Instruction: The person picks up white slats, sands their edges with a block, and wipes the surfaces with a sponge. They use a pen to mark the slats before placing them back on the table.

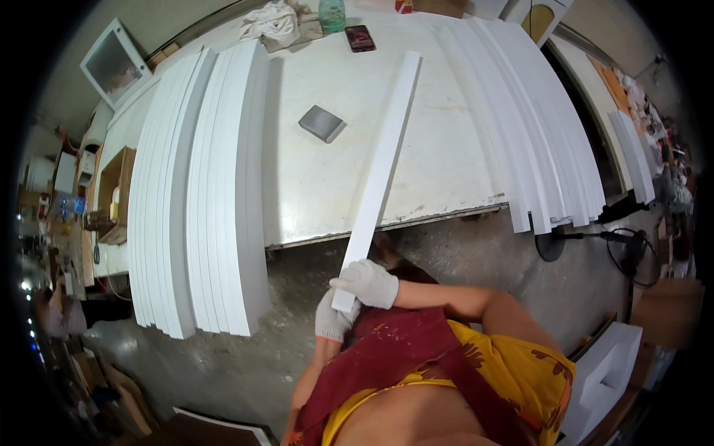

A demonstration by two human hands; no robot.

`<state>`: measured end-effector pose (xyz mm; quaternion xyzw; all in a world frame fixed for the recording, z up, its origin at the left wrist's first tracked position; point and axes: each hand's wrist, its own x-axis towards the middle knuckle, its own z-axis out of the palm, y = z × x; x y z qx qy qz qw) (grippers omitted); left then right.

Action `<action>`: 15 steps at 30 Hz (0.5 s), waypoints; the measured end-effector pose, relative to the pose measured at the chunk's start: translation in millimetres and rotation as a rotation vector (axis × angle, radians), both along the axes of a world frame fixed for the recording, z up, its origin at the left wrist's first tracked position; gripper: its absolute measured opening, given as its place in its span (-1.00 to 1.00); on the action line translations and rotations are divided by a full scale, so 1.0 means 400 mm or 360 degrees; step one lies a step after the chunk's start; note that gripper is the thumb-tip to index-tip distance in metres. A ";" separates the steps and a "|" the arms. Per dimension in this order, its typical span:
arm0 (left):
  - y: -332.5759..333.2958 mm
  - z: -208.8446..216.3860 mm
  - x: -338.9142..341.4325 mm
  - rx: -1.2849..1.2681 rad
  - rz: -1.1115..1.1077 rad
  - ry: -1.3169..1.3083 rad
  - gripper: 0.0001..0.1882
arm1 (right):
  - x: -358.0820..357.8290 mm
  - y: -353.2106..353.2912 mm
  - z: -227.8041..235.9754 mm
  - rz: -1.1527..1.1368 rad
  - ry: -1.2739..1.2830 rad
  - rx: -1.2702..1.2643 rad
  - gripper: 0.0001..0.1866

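A long white bar (381,160) runs from the middle of the white table out past its front edge toward my body. Around its near end is my left hand (333,318), in a pale knitted glove, closed on it from beneath and partly hidden. My right hand (372,284), also gloved, lies across the top of the bar just beyond, its fingers curled over the edge. To the left of the bar, a dark grey flat block (322,123) rests on the table.
Two stacks of long white bars (167,186) (230,186) overhang the table (312,201) on the left. More white strips (539,141) lie on the right. A phone (360,39), a green bottle (332,15) and a crumpled cloth (272,24) sit at the back.
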<state>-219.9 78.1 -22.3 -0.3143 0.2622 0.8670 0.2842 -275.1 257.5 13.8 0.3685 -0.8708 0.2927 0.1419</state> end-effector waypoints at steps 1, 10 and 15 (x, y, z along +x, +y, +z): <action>-0.035 0.002 0.025 -0.0341 -0.0210 0.0294 -0.78 | -0.033 0.010 0.015 -0.0062 0.0013 0.0029 -0.82; -0.140 0.156 0.129 -0.1168 -0.0451 -0.0053 -0.70 | -0.604 0.421 0.016 -0.0987 -0.0158 0.0476 -0.47; -0.220 0.016 0.202 -0.0668 0.0017 -0.0422 -0.69 | -0.992 0.754 -0.048 -0.1555 -0.0192 0.0580 -0.58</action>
